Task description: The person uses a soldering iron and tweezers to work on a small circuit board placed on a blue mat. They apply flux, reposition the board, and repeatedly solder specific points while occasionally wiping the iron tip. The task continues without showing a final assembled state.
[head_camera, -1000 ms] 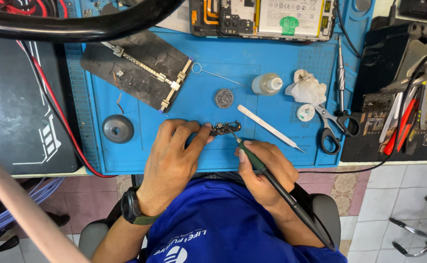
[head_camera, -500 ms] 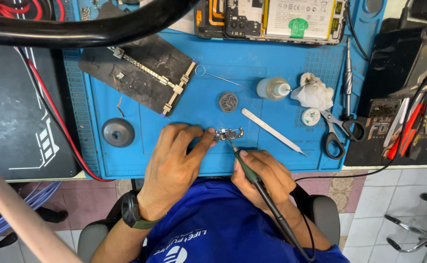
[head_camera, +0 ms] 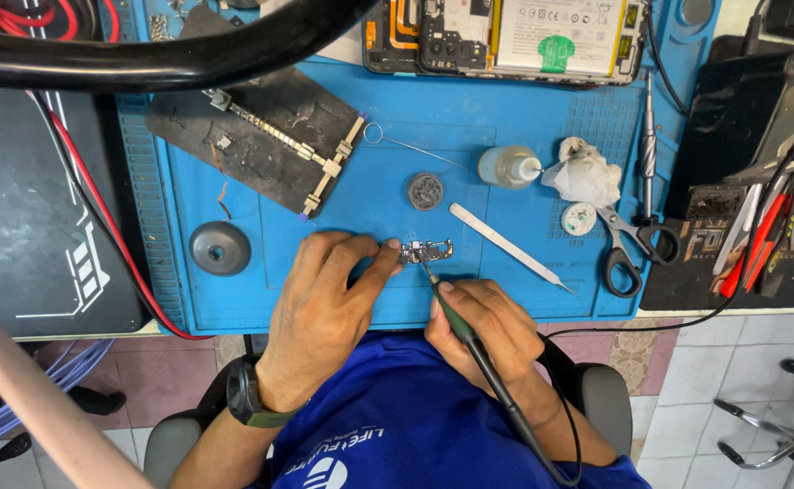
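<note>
the left hand (head_camera: 325,312) pins the small circuit board (head_camera: 428,251) to the blue mat (head_camera: 370,195) so it stays steady, while the right hand (head_camera: 487,330), closed pen-style around the soldering iron (head_camera: 456,317), sets its tip on the board.

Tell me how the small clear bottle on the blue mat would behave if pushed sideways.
The small clear bottle lies on its side on the blue mat, so it would probably roll. It looks like light plastic, so a small push may move it. Its thin nozzle points toward the crumpled tissue.

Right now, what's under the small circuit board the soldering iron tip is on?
The small circuit board lies flat on the blue silicone work mat. The left hand pins its left end; the right hand holds the green-handled soldering iron. The board's underside is hidden.
</note>
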